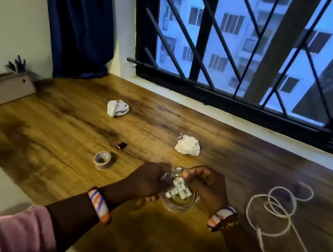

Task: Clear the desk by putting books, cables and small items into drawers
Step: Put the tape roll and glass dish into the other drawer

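Observation:
A clear glass bowl with several small white batteries in it rests on the wooden desk near the front. My left hand grips its left rim and my right hand curls over its right rim. A white cable lies coiled on the desk to the right. A roll of tape and a small black USB stick lie to the left, beyond my left hand.
Two crumpled paper balls lie farther back, one near the curtain and one mid-desk. A grey desk organiser with pens stands at the back left. A barred window runs along the desk's far edge.

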A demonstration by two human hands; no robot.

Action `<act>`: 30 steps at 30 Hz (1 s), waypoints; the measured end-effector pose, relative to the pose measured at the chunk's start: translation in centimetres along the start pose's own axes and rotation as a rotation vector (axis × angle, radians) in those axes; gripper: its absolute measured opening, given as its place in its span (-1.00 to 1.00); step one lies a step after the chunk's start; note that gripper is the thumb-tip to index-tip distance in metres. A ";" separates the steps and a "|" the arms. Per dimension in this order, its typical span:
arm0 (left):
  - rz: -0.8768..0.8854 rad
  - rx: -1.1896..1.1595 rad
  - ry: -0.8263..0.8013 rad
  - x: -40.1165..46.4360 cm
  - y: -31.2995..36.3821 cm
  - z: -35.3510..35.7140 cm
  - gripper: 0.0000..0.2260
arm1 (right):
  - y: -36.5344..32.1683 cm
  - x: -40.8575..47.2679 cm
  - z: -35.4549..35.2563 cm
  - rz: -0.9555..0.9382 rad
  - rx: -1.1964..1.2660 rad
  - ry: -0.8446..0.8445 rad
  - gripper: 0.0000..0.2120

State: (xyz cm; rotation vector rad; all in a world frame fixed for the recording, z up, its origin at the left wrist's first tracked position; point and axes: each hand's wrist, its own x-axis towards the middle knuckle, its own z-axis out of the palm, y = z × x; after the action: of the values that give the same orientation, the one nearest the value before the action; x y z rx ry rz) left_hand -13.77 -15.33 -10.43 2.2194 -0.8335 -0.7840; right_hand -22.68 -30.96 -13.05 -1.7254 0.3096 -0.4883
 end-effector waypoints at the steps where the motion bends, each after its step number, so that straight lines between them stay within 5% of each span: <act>1: 0.013 0.046 0.036 -0.2 -0.2 -0.4 -0.70 | -0.2 0.2 0.3 0.006 0.047 0.008 -0.84; 7: -0.080 0.385 0.308 -3.3 -4.0 -5.8 -0.70 | -2.7 1.0 4.4 0.021 0.146 -0.070 -0.82; 13: -0.212 0.071 0.514 -8.6 -10.9 -13.6 -0.66 | -4.5 0.6 12.7 -0.031 0.008 -0.275 -0.87; 19: -0.305 0.133 0.659 -10.3 -17.7 -18.9 -0.64 | -4.4 0.3 24.5 -0.031 -0.102 -0.368 -0.86; 23: -0.276 -0.046 0.643 -10.4 -20.7 -19.7 -0.64 | -3.7 0.2 29.6 -0.074 -0.396 -0.319 -0.77; 26: -0.266 -0.322 0.567 -10.4 -22.8 -20.3 -0.63 | -3.6 -0.1 31.2 -0.094 -0.426 -0.287 -0.68; 30: -0.232 -0.413 0.538 -10.6 -24.9 -20.6 -0.63 | -3.3 -0.6 32.0 -0.112 -0.443 -0.217 -0.69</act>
State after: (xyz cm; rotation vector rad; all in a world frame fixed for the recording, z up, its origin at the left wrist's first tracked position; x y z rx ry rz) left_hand 2.70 14.32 -12.39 2.0169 -0.1374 -0.3768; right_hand -8.01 -2.42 -14.94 -2.2157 0.1720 -0.3227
